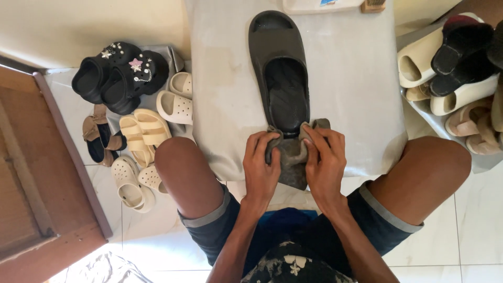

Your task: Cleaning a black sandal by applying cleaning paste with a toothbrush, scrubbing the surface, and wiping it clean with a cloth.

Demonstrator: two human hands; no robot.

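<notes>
Left hand (260, 166) curled, thumb and fingers pinching the left side of a crumpled grey-brown cleaning cloth (290, 157); right hand (325, 163) likewise curled, fingertips pinching the cloth's right side. Cloth bunched between both hands and pressed against the heel end of a dark brown moulded rubber slide sandal (279, 73). Sandal lying lengthwise on a pale grey cloth-covered stand (220, 94), heel at the near edge, toe pointing to the far edge; sole down, footbed up. Judged step: wiping of the heel rim in hand, with the rest of the footbed and strap looking matte and not visibly wet. Next move, as judgement only: would call for a firm grip on the cloth by one hand, the other steadying the sandal against sliding toward the far edge, then strokes worked from heel toward strap. At the far edge of the stand: a white rectangular block (319, 5) and a small wooden-backed brush (373, 5), both cut by the frame. Left of the stand, on the tiled floor: black clogs with charms (119, 76) and cream perforated clogs (175, 102), near but apart. Right of the stand: heap of cream and black slides (453, 63). Bare knees on either side of the near edge.
</notes>
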